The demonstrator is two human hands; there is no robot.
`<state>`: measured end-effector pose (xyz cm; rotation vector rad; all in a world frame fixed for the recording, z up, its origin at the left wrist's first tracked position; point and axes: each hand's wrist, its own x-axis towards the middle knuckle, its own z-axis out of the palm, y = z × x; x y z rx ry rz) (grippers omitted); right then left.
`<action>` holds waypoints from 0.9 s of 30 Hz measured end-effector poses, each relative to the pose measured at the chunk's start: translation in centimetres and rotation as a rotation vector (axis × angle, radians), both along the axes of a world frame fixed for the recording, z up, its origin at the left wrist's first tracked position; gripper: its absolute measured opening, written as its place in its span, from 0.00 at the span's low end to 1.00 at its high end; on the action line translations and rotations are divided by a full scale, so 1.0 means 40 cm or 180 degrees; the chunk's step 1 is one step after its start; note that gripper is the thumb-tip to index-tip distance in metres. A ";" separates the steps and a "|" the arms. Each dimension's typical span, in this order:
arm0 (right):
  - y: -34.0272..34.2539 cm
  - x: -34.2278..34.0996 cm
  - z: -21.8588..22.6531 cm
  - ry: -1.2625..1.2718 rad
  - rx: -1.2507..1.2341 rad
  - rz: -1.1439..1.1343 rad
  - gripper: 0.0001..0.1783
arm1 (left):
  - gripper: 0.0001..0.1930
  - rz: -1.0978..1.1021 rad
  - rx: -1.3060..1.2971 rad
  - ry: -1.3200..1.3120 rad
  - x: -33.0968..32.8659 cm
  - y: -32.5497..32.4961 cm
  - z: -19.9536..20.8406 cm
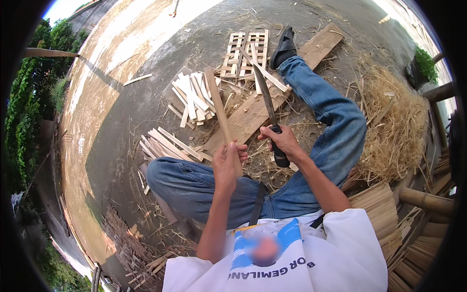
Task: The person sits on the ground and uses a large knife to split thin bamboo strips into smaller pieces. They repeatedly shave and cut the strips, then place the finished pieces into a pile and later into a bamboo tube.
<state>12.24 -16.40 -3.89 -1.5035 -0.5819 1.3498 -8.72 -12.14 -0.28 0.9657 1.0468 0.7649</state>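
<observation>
My left hand (226, 163) is closed around the lower part of a long flat bamboo strip (219, 109), which points up and away from me. In my right hand (283, 142) is the black handle of a long knife (265, 96); its dark blade also points away, to the right of the strip and apart from it. Beyond both hands, a wooden plank (250, 118) lies slantwise on the ground under the knife. A loose pile of pale split strips (192, 97) is left of the bamboo strip, and a second bundle of strips (168, 145) sits by my left knee.
A woven bamboo lattice (243, 53) lies past the plank, near my sandalled foot (286, 46). At right is a big heap of fine shavings (389, 126). Bamboo slats (377, 214) and a bamboo pole (425, 201) are close on my right; a woven scrap (129, 241) is at lower left.
</observation>
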 end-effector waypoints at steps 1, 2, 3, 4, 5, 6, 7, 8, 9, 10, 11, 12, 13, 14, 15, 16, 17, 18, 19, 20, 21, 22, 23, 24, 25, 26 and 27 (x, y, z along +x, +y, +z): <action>-0.018 -0.045 0.040 0.0347 0.0014 0.0017 0.21 | 0.18 0.0134 0.0055 -0.0112 0.024 0.012 -0.016; -0.030 -0.080 0.038 0.0350 0.0057 0.0066 0.20 | 0.19 0.0264 0.0116 -0.0226 0.047 0.022 -0.023; -0.042 -0.108 0.029 0.0352 0.0086 0.0101 0.19 | 0.19 0.0325 -0.0003 -0.0411 0.070 0.027 -0.014; -0.045 -0.124 0.023 0.0353 0.0115 0.0139 0.18 | 0.20 0.0389 -0.0121 -0.0595 0.090 0.031 -0.003; -0.041 -0.133 0.030 0.0297 0.0196 0.0139 0.17 | 0.20 0.0464 -0.0238 -0.0775 0.102 0.035 0.005; -0.038 -0.139 0.042 0.0242 0.0278 0.0141 0.16 | 0.21 0.0396 -0.0178 -0.0742 0.105 0.039 0.001; -0.037 -0.142 0.047 0.0186 0.0359 0.0144 0.15 | 0.22 0.0330 -0.0117 -0.0709 0.105 0.042 -0.007; -0.036 -0.141 0.043 0.0221 0.0453 0.0096 0.15 | 0.23 0.0262 -0.0059 -0.0680 0.107 0.045 -0.009; -0.033 -0.139 0.035 0.0255 0.0547 0.0048 0.15 | 0.24 0.0132 -0.0042 -0.0550 0.104 0.049 -0.010; -0.031 -0.138 0.030 0.0290 0.0641 -0.0001 0.16 | 0.24 0.0002 -0.0025 -0.0420 0.098 0.056 -0.009; -0.032 -0.136 0.036 0.0273 0.0589 -0.0010 0.15 | 0.25 -0.0124 -0.0010 -0.0296 0.093 0.060 -0.007; -0.034 -0.133 0.043 0.0256 0.0536 -0.0020 0.15 | 0.25 -0.0178 0.0017 -0.0233 0.090 0.064 -0.006; -0.035 -0.131 0.049 0.0239 0.0483 -0.0030 0.15 | 0.25 -0.0233 0.0043 -0.0170 0.087 0.067 -0.006; -0.035 -0.133 0.051 0.0280 0.0504 -0.0056 0.15 | 0.25 -0.0288 0.0071 -0.0102 0.084 0.067 -0.007; -0.033 -0.136 0.052 0.0322 0.0525 -0.0082 0.15 | 0.25 -0.0333 0.0198 0.0012 0.083 0.065 -0.015; -0.032 -0.138 0.052 0.0364 0.0546 -0.0108 0.15 | 0.25 -0.0378 0.0326 0.0125 0.083 0.063 -0.029; -0.033 -0.137 0.040 0.0223 0.0575 -0.0174 0.14 | 0.25 -0.0439 0.0455 0.0231 0.089 0.062 -0.032; -0.032 -0.138 0.020 0.0083 0.0602 -0.0240 0.14 | 0.25 -0.0409 0.0734 0.0622 0.088 0.065 -0.033; -0.034 -0.139 0.004 -0.0059 0.0628 -0.0305 0.14 | 0.25 -0.0377 0.1015 0.1011 0.083 0.075 -0.033; -0.038 -0.137 0.001 -0.0020 0.0554 -0.0376 0.14 | 0.26 -0.0338 0.1294 0.1400 0.075 0.088 -0.031; -0.045 -0.131 -0.001 0.0015 0.0482 -0.0439 0.14 | 0.25 -0.0178 0.1393 0.1436 0.068 0.104 -0.014; -0.052 -0.125 -0.005 0.0050 0.0410 -0.0502 0.13 | 0.25 -0.0016 0.1490 0.1472 0.055 0.126 0.007; -0.061 -0.117 -0.015 -0.0001 0.0354 -0.0532 0.13 | 0.25 0.0152 0.1589 0.1512 0.042 0.149 0.036; -0.071 -0.104 -0.038 -0.0059 0.0292 -0.0583 0.12 | 0.24 0.0432 0.1497 0.1071 0.042 0.177 0.066; -0.076 -0.103 -0.050 -0.0093 0.0240 -0.0602 0.12 | 0.22 0.0738 0.1409 0.0659 0.031 0.210 0.101; -0.078 -0.103 -0.054 -0.0024 0.0214 -0.0646 0.12 | 0.21 0.1088 0.1579 0.0321 0.008 0.257 0.120; -0.083 -0.094 -0.066 0.0023 0.0167 -0.0732 0.13 | 0.23 0.1447 0.1696 0.0183 0.017 0.281 0.167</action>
